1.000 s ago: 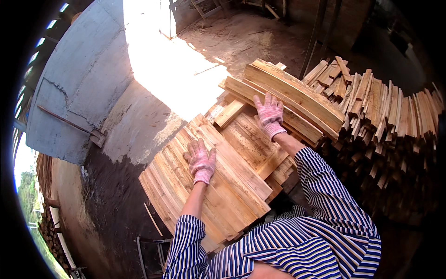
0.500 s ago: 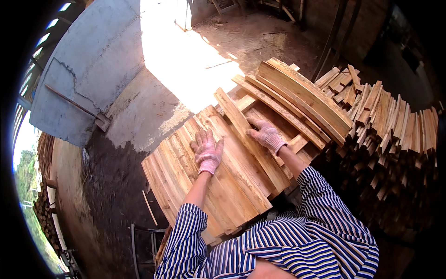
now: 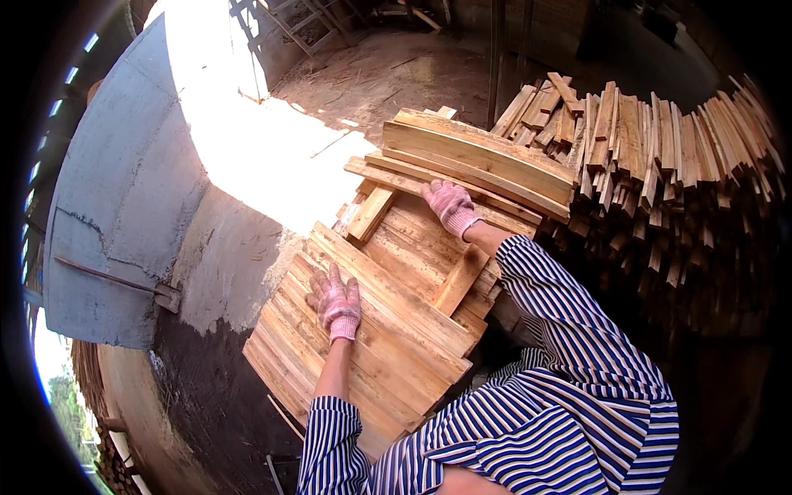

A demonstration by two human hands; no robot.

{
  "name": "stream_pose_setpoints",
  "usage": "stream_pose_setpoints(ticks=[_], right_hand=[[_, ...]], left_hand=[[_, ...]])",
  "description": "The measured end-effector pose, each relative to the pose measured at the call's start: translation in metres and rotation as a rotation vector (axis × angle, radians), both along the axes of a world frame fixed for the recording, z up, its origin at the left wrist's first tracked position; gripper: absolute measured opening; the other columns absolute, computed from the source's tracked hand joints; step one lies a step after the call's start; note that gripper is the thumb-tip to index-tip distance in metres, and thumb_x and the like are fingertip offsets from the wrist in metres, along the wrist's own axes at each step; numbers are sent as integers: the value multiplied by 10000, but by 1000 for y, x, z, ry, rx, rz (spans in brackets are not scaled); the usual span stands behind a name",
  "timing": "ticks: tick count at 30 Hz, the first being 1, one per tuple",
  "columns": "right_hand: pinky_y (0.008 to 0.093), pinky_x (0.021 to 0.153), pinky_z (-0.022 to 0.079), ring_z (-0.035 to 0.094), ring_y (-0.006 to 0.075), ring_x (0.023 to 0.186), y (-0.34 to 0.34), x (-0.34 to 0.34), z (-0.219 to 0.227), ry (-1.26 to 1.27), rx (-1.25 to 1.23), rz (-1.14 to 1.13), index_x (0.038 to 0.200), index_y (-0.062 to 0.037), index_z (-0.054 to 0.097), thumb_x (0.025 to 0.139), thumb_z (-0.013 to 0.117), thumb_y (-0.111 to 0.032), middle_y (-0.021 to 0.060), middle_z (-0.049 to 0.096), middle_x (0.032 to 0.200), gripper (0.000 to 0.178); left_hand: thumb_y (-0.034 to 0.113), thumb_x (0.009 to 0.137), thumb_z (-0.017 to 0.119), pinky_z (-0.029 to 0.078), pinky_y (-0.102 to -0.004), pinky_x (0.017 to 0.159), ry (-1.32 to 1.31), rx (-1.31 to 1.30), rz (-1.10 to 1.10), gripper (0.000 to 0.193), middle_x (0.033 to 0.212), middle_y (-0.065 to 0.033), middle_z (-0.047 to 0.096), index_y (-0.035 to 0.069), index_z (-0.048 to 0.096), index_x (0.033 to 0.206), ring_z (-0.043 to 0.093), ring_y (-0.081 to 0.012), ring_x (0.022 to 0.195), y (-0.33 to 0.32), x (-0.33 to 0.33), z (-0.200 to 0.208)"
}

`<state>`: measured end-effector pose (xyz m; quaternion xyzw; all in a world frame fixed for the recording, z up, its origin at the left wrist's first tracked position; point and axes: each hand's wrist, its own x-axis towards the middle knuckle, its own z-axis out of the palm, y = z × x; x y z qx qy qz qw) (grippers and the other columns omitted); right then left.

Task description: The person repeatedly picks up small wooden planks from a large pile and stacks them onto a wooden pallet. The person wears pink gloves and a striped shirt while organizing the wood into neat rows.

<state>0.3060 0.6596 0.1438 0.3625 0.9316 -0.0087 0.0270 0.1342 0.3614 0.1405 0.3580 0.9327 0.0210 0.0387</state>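
Observation:
Both my hands wear stained pink-white knitted gloves. My left hand (image 3: 337, 307) lies flat with spread fingers on a layer of wooden boards (image 3: 388, 363) set side by side. Farther right, my right hand (image 3: 450, 206) has its fingers bent over a narrow wooden board (image 3: 505, 216), the nearest of several at the edge of a raised stack. Its thumb is hard to make out. Between my hands, a loose plank (image 3: 388, 285) lies on the layer, beside a gap that shows lower boards and a short crosspiece (image 3: 459, 279).
Thick curved boards (image 3: 478, 157) are stacked at the far right of the pile. Beyond them rises a large heap of cut wood pieces (image 3: 652, 148). A long-handled tool (image 3: 115, 276) leans on the grey wall (image 3: 124, 190) at left. Bright sunlight falls across the floor (image 3: 363, 74).
My right hand has left the loose plank and reached the narrow board of the raised stack. The plank now lies left, against the layer. The view has swung right.

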Motion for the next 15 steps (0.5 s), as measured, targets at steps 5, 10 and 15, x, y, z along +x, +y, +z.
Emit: stream_pose_setpoints(ticks=[5,10,15], right_hand=[[439,871,573,606,263,1150,-65,1,19,-19,-136,193,1437,-148,470,930,549,-107,127,566,1288,515],[484,899,537,566,304,1214,-76,28,4,144,-344,-44,1609,-232,260,899,565,-159,160,546,1324,777],[357,778,575,659,257,980,-98,19,62,238,-729,-9,1614,-212,288,938,611,-271,191,591,1239,752]], left_hand=[[536,1024,441,82,-561,1245,30,-22,36,665,1659,-176,259,214,324,1594,174,-362,1550,-18,-5,-9],[541,1020,448,102,-550,1245,48,1,5,660,1648,-176,285,203,354,1579,184,-357,1548,-4,-2,-6],[460,978,627,252,-492,1219,-92,543,68,650,1533,-176,467,83,490,1489,387,-338,1451,-9,-10,-24]])
